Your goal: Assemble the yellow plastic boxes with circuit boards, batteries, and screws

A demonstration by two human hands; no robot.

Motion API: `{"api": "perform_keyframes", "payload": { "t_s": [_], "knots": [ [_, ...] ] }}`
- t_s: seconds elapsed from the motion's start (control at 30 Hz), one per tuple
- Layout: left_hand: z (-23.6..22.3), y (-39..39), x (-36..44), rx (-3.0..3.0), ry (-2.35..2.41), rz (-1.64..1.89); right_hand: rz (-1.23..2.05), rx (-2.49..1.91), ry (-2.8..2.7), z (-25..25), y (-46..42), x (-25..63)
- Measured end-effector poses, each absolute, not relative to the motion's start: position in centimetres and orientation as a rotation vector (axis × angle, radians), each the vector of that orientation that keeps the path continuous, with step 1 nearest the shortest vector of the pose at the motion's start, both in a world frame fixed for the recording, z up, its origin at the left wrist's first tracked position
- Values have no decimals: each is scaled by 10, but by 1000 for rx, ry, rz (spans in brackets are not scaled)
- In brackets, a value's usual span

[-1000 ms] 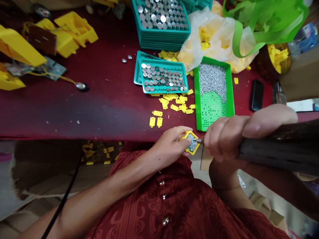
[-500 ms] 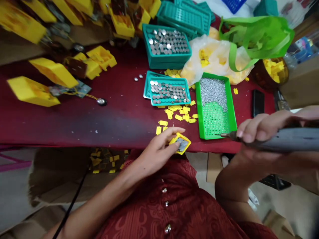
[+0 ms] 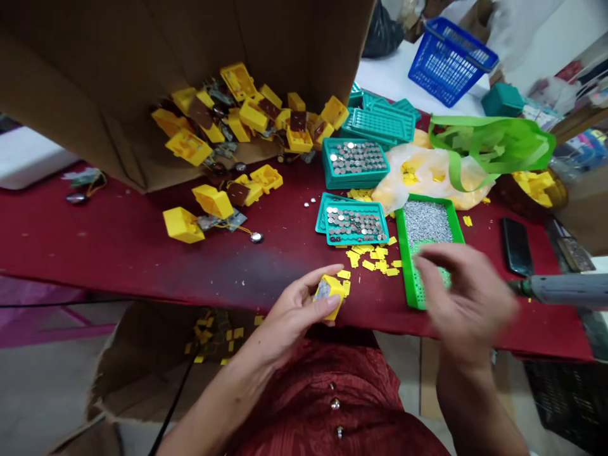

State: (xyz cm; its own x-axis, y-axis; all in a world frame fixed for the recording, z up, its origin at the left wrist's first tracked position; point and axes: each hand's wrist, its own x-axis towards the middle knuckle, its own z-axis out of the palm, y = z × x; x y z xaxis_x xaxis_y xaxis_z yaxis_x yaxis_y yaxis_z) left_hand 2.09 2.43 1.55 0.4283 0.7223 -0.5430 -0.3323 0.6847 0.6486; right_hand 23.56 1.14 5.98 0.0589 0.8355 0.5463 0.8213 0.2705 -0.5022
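Observation:
My left hand (image 3: 297, 304) is closed around a small yellow plastic case (image 3: 335, 292) with a grey part showing in it, just over the table's front edge. My right hand (image 3: 463, 297) is blurred by motion above the near end of the green tray (image 3: 409, 278). Its fingers are curved, thumb and forefinger apart, with nothing visible between them. To its right lies a grey electric screwdriver (image 3: 565, 289), apart from the hand. Small silvery screws (image 3: 427, 221) fill the far part of the green tray.
Teal trays of button cells (image 3: 356, 225) stand beyond my left hand, with loose yellow covers (image 3: 375, 256) near them. Yellow cases with wired parts (image 3: 213, 202) lie at left before a large cardboard box (image 3: 118, 95). A black phone (image 3: 517, 247) lies at right. Below the edge is an open carton (image 3: 137, 361).
My right hand has let go of the screwdriver and moved left to the green tray. The yellow case has turned in my left hand. The view has shifted, showing more of the far side.

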Motion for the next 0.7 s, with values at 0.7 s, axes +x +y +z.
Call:
{"api": "perform_keyframes", "payload": {
  "t_s": [0.7],
  "knots": [
    [-1, 43, 14, 353, 891, 833, -57, -1679, -2197, -21, 72, 223]
  ]
}}
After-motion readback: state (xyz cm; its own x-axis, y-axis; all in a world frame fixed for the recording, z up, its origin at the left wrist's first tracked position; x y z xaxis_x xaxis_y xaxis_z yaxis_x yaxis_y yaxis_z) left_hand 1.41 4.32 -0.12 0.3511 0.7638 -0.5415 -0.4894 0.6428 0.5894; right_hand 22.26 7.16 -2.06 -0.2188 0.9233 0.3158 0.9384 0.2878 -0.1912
